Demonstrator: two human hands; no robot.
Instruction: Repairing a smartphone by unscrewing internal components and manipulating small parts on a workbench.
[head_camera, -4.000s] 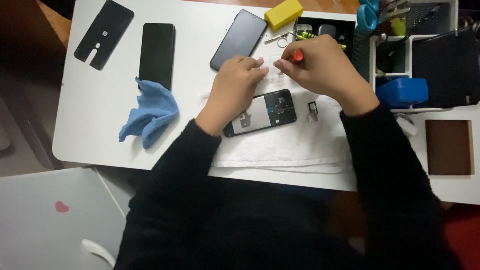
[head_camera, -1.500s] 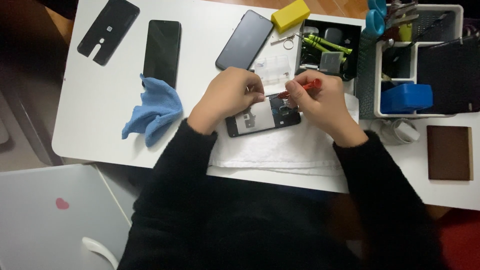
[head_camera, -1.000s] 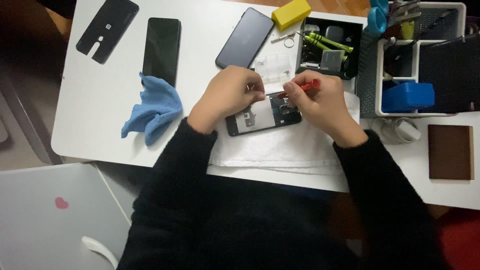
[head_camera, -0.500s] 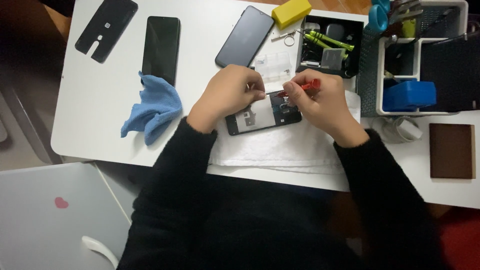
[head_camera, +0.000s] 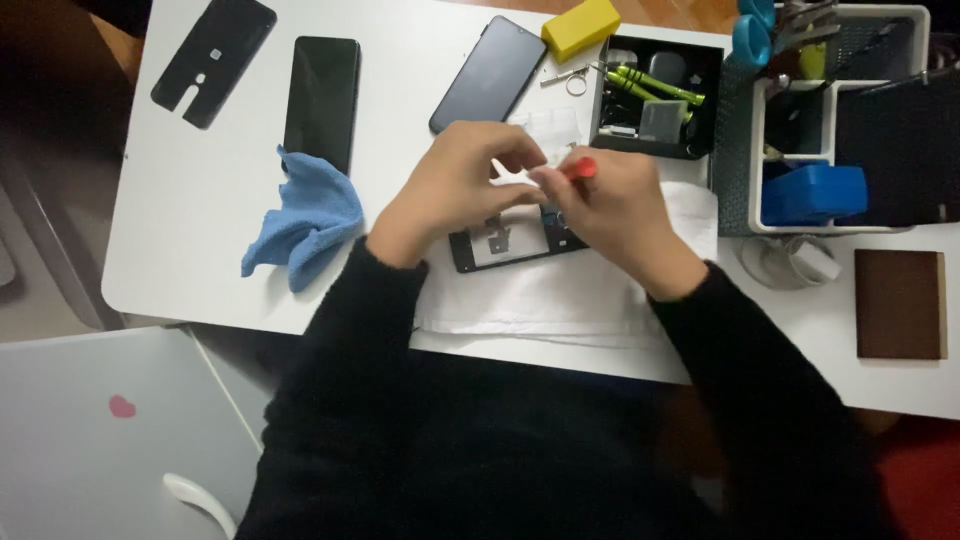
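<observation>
An opened phone (head_camera: 505, 243) with its back removed lies on a white cloth (head_camera: 560, 295) on the white table (head_camera: 200, 200). My left hand (head_camera: 455, 190) rests over the phone's upper left part, its fingertips pinched close to the tool. My right hand (head_camera: 615, 215) grips a small red-handled screwdriver (head_camera: 578, 168), its tip hidden between my fingers above the phone. The two hands touch at the fingertips.
A blue cloth (head_camera: 300, 220), two dark phones (head_camera: 322, 100) (head_camera: 490, 72) and a black back cover (head_camera: 213, 58) lie at the back left. A yellow block (head_camera: 581, 27), a black tool tray (head_camera: 655, 95), a white organiser (head_camera: 840, 120) with a blue box (head_camera: 813, 192), and a brown pad (head_camera: 900, 303) sit at right.
My hands have come closer together above the phone and lifted slightly off it. The red tool has shifted a little to the left. Other objects have not moved.
</observation>
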